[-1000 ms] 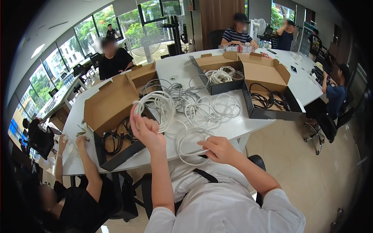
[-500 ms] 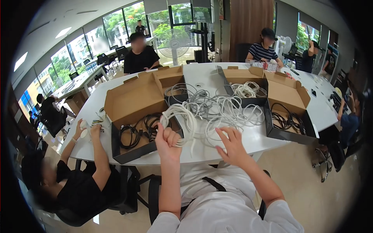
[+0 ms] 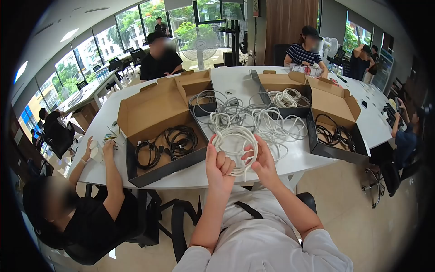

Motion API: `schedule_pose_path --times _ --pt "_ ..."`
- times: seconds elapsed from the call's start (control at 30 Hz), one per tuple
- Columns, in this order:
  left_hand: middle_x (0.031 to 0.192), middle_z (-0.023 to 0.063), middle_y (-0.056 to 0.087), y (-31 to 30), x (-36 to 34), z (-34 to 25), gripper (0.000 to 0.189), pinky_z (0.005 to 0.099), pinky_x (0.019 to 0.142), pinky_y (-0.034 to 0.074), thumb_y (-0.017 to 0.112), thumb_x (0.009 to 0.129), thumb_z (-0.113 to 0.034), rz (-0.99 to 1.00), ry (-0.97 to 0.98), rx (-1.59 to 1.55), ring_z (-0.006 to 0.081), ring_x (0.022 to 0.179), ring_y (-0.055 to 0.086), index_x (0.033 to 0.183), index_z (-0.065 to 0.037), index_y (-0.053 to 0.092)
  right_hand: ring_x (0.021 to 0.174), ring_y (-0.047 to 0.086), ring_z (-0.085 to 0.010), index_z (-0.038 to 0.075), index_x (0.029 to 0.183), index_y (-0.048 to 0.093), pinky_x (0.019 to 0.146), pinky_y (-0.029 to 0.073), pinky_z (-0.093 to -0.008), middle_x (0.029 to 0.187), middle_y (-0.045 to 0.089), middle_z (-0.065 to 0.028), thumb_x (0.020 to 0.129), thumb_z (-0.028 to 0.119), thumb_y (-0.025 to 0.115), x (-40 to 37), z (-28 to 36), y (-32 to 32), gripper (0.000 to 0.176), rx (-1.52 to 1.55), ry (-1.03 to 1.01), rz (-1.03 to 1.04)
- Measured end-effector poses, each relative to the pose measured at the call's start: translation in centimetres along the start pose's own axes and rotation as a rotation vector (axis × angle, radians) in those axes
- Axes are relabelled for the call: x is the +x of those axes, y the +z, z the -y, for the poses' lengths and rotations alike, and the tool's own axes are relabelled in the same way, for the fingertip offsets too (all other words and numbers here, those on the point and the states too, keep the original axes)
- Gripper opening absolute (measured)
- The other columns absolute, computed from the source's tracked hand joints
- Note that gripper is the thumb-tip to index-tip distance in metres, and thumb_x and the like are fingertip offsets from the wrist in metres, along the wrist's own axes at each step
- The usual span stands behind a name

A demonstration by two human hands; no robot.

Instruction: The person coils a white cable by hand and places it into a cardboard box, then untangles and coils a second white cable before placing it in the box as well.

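My left hand is closed around a coiled white cable, holding the loop upright above the near edge of the white table. My right hand pinches the right side of the same coil with its fingers. Just behind the coil lies a loose tangle of white and grey cables on the table.
An open cardboard box with black cables stands to the left, two more open boxes to the right. A person in black sits at my left with hands on the table. Other people sit at the far side.
My left hand has brought the white coil down and to the right. My right hand, open half a second ago, has taken hold of the coil's right side.
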State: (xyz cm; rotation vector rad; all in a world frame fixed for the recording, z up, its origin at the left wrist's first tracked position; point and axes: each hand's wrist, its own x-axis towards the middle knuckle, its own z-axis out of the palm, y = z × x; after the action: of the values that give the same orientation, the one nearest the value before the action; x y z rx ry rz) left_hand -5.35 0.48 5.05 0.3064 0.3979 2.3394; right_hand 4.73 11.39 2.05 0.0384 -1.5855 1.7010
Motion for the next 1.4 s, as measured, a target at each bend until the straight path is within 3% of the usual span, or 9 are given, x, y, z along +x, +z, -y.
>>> schedule_pose_path --times 0.17,0.37,0.53,0.67,0.77,0.97,1.13,1.33,1.4 --pt "0.051 -0.0083 0.022 -0.5 -0.9 0.4 0.036 0.0223 0.038 0.016 0.044 0.101 -0.030 0.114 0.109 0.136 0.0025 0.041 0.016 0.129 -0.009 0.049 0.077 0.059 -0.0098 0.002 0.143 0.031 0.070 0.049 -0.0243 0.089 0.060 -0.0065 0.084 0.009 0.067 -0.2 1.0 0.3 0.069 -0.195 0.034 -0.062" --pt "0.053 -0.0074 0.031 -0.6 -2.6 2.1 0.038 0.0228 0.042 0.016 0.051 0.098 -0.022 0.263 0.238 0.537 0.0017 0.043 0.022 0.128 -0.001 0.048 0.060 0.057 -0.0064 -0.003 0.134 0.043 0.058 0.048 -0.0221 0.075 0.061 -0.0012 0.083 0.005 0.064 0.1 1.7 0.2 0.056 -0.415 0.310 -0.060" --pt "0.054 -0.0073 0.032 -1.0 -3.1 2.2 0.039 0.0226 0.042 0.017 0.054 0.097 -0.020 0.432 0.314 0.790 0.0010 0.044 0.023 0.128 0.002 0.047 0.072 0.061 -0.0083 -0.005 0.123 0.049 0.066 0.052 -0.0244 0.083 0.063 -0.0047 0.084 0.005 0.061 -0.5 0.4 -1.2 0.043 -0.303 0.252 -0.008" --pt "0.054 -0.0084 0.030 -0.2 -3.4 1.9 0.036 0.0229 0.042 0.016 0.052 0.098 -0.021 0.348 0.206 0.628 0.0012 0.043 0.022 0.127 0.001 0.049 0.082 0.062 -0.0097 -0.003 0.119 0.052 0.071 0.053 -0.0269 0.092 0.063 -0.0061 0.084 0.005 0.059 -0.6 0.7 0.4 0.037 0.037 0.150 -0.190" --pt "0.053 -0.0085 0.027 0.2 -3.2 0.9 0.035 0.0232 0.041 0.015 0.052 0.098 -0.022 0.266 0.168 0.491 0.0017 0.042 0.019 0.126 0.000 0.050 0.085 0.061 -0.0100 -0.001 0.123 0.052 0.071 0.053 -0.0263 0.097 0.062 -0.0044 0.083 0.005 0.060 -0.7 0.6 -0.3 0.041 0.113 0.294 -0.035" --pt "0.050 -0.0076 0.024 -0.1 -2.5 -1.3 0.036 0.0236 0.039 0.014 0.051 0.098 -0.025 0.217 0.142 0.372 0.0024 0.040 0.016 0.125 -0.001 0.051 0.074 0.055 -0.0067 0.001 0.121 0.054 0.067 0.047 -0.0239 0.099 0.060 -0.0020 0.082 0.010 0.066 -0.8 2.1 -0.6 0.042 -0.045 0.136 0.194" --pt "0.050 -0.0077 0.023 -0.7 -1.9 -2.3 0.035 0.0236 0.039 0.014 0.051 0.098 -0.025 0.231 0.183 0.438 0.0025 0.040 0.016 0.123 0.000 0.053 0.067 0.049 -0.0045 0.002 0.117 0.060 0.063 0.042 -0.0223 0.085 0.060 0.0019 0.083 0.012 0.067 -1.4 3.3 -1.7 0.036 -0.313 0.175 0.292" --pt "0.054 -0.0027 0.045 -1.0 -3.0 -0.9 0.034 0.0202 0.043 0.024 0.058 0.094 -0.025 0.344 0.342 0.967 0.0023 0.043 0.034 0.117 0.001 0.058 0.060 0.045 -0.0026 0.000 0.110 0.062 0.054 0.039 -0.0217 0.073 0.059 0.0027 0.084 0.010 0.065 -2.1 2.2 -1.4 0.028 -0.340 0.300 0.122" --pt "0.063 0.0027 0.057 -0.2 -3.3 -0.1 0.031 0.0210 0.048 0.032 0.059 0.092 -0.024 0.462 0.562 1.150 0.0053 0.050 0.046 0.113 0.000 0.061 0.059 0.044 -0.0024 -0.001 0.104 0.062 0.051 0.038 -0.0222 0.073 0.058 0.0024 0.084 0.009 0.065 -2.2 1.6 -1.9 0.023 -0.359 0.329 0.106"
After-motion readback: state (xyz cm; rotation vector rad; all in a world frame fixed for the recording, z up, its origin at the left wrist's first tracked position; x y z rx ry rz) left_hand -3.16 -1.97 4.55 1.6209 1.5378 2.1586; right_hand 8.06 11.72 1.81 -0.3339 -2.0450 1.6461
